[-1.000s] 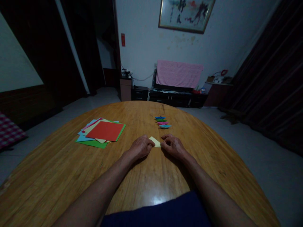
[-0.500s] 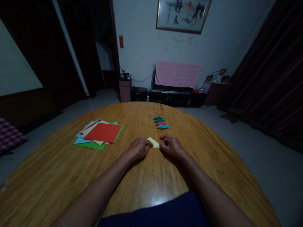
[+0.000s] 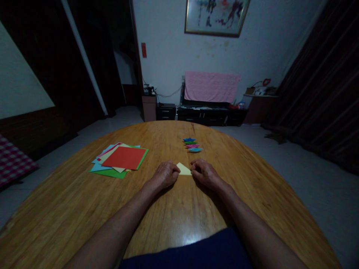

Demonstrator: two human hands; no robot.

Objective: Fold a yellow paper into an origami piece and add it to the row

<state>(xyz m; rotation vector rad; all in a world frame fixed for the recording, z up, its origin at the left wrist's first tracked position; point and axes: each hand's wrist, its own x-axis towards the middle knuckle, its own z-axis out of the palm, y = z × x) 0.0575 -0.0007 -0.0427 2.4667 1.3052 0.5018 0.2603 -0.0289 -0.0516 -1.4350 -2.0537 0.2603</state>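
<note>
You have one bare left hand [image 3: 167, 174], one bare right hand [image 3: 206, 174], one folded pale-yellow paper [image 3: 184, 170], four small boat-shaped folded papers [image 3: 192, 146] in blue, green, pink and light blue, and one multicoloured paper stack [image 3: 125, 157], its overlapping sheets uncountable.

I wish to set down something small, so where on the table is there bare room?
The table is bare between the paper pile and the row of folded papers, and right of the right hand to the edge. It is crowded at the yellow paper, between the left hand and right hand.
</note>
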